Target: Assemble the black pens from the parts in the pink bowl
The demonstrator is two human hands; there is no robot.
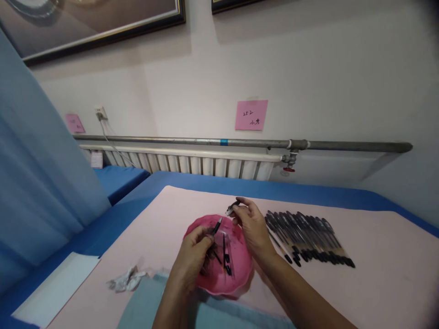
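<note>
My left hand (194, 256) is closed around a pen (217, 226), its dark tip pointing up and to the right over the pink bowl (240, 281). Just above the bowl's far rim, my right hand (252, 224) pinches a pen cap (233, 207), black with a clear end. The cap and the pen tip are apart. Inside the bowl lie a few pen parts (224, 251), dark thin pieces and small black ends. My left fingers hide some of what is in the bowl. To the right, several capped pens (305, 233) lie side by side in a row.
A pink sheet (373, 246) covers the blue bed (206, 180). Left of the bowl are a crumpled tissue (127, 279) and a white sheet (56, 288). A teal cloth (144, 301) lies at the near edge. A radiator (195, 163) and pipe (164, 139) run along the wall.
</note>
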